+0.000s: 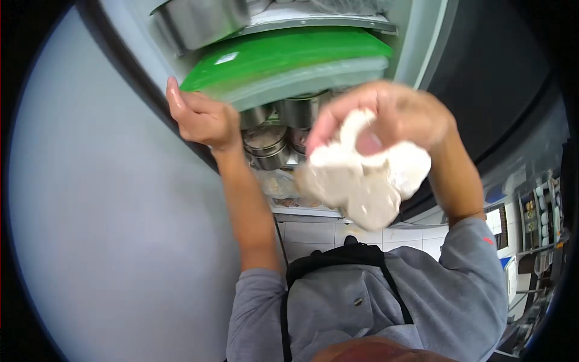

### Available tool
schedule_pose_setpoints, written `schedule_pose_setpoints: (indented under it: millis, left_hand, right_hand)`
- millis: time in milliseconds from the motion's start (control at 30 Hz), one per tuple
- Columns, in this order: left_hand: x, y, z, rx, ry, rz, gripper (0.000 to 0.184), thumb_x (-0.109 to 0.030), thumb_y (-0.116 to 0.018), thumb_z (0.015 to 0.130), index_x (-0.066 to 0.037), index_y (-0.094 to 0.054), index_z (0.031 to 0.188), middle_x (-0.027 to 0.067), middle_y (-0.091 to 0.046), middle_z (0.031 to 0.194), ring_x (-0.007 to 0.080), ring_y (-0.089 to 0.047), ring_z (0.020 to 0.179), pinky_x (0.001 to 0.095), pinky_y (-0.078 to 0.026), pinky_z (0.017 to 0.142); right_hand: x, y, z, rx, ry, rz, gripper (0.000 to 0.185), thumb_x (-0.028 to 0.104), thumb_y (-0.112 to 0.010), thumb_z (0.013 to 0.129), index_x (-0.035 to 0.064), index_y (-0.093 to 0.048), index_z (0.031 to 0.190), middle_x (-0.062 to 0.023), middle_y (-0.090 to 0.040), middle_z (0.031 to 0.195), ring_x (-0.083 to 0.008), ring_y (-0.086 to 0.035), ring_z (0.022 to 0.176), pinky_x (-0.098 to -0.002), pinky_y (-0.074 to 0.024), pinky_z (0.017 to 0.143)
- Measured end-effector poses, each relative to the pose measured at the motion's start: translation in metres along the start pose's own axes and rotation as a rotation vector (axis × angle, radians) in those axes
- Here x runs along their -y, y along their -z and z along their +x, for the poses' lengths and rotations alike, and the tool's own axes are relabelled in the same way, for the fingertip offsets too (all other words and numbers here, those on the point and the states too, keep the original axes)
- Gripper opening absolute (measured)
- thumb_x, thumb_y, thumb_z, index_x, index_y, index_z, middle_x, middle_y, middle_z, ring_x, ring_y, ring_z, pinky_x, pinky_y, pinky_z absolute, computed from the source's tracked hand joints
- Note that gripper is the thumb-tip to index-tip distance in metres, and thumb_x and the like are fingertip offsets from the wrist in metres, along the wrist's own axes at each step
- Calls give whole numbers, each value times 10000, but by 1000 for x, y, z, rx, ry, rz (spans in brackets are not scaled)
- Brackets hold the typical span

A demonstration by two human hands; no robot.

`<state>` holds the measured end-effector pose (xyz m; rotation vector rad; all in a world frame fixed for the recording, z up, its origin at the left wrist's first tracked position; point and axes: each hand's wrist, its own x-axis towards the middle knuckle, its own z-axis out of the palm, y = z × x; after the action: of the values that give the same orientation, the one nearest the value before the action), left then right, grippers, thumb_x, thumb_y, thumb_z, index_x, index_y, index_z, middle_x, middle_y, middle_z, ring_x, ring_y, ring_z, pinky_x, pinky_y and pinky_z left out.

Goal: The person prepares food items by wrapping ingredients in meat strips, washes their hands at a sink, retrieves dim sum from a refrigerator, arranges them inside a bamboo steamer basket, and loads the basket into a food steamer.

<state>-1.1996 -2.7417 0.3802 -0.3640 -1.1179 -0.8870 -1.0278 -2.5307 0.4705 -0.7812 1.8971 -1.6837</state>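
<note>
A lumpy off-white piece, like dough or a cloth (368,187), hangs from my right hand (401,117), whose fingers are wrapped round its top and blurred by motion. My left hand (208,120) is raised at the front left corner of a box with a green lid (289,57). Its thumb or a finger points up and the others are curled; whether they grip the box's edge is hard to tell. The box, with pale translucent sides, lies tilted on a fridge shelf.
A steel pot (202,24) stands on the upper left of the shelves. Round steel containers (265,145) and bagged items (277,184) sit below the box. The fridge door (108,199) fills the left side; a rack (540,211) stands far right.
</note>
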Motion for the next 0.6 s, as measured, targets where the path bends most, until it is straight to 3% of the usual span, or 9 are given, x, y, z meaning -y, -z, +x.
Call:
schedule_pose_setpoints:
  millis: [67, 133, 267, 333, 367, 467, 500, 533, 600]
  left_hand:
    - [29, -20, -9, -29, -113, 96, 229, 11, -462, 928, 39, -602, 1108, 77, -562, 697, 154, -463, 529, 292, -427, 515]
    - [40, -31, -14, 53, -280, 399, 273, 57, -563, 842, -6, -624, 1100, 123, -616, 746, 222, -548, 590, 352, -461, 551]
    - [20, -42, -39, -40, -392, 681, 191, -42, -608, 860, -47, -644, 1047, 119, -616, 777, 226, -568, 666, 347, -461, 604]
    - [7, -41, -63, 627, -216, 44, 114, -137, -638, 881, -56, -665, 956, 118, -612, 848, 247, -565, 802, 378, -445, 681]
    - [-1, -49, -70, 803, -184, 11, 201, -234, -606, 917, -46, -673, 891, 129, -615, 846, 306, -561, 824, 420, -435, 726]
    - [10, -82, -59, 868, -240, 144, 274, -271, -558, 949, -26, -668, 894, 166, -607, 773, 346, -574, 763, 440, -433, 744]
    - [21, -90, -54, 1029, -180, 221, 375, -358, -472, 967, -46, -679, 973, 172, -656, 893, 392, -594, 880, 452, -443, 815]
    - [32, -100, -48, 1032, -176, 250, 375, -358, -472, 967, -46, -679, 973, 172, -656, 893, 392, -594, 880, 452, -443, 815]
    - [43, -115, -33, 1452, 7, 464, 500, -430, -382, 982, -26, -671, 1040, 204, -648, 1091, 416, -558, 1089, 438, -423, 921]
  right_hand:
    - [-35, 11, -19, 50, 6, 68, 366, 114, -603, 789, -23, -629, 1127, -51, -658, 968, -105, -617, 859, -245, -496, 734]
    - [-71, 18, -41, -32, -47, 204, 377, 108, -598, 787, -23, -624, 1140, -55, -655, 1016, -108, -613, 906, -247, -492, 772]
    - [-133, 54, -76, -170, -30, 375, 384, 102, -585, 789, -31, -613, 1148, -71, -655, 1036, -126, -616, 922, -256, -497, 790]
    - [-154, 64, -89, -191, -16, 398, 370, 89, -577, 792, -35, -613, 1139, -77, -655, 1032, -125, -618, 922, -256, -501, 784]
    - [-167, 70, -95, -200, -41, 445, 360, 77, -571, 796, -32, -612, 1137, -77, -655, 1030, -121, -619, 918, -251, -501, 777]
    - [-199, 88, -106, -184, -110, 549, 335, 49, -553, 817, -18, -610, 1139, -79, -654, 1025, -109, -620, 889, -242, -503, 748]
    - [-210, 95, -108, -169, -120, 547, 330, 52, -553, 825, -11, -609, 1144, -77, -652, 1020, -106, -618, 877, -244, -504, 739]
    - [-220, 100, -111, -149, -135, 547, 326, 55, -553, 833, -3, -609, 1148, -75, -651, 1016, -103, -616, 865, -247, -505, 729]
    - [-232, 108, -112, -79, -154, 528, 311, 68, -557, 850, 4, -608, 1150, -69, -646, 1008, -102, -610, 857, -246, -504, 713]
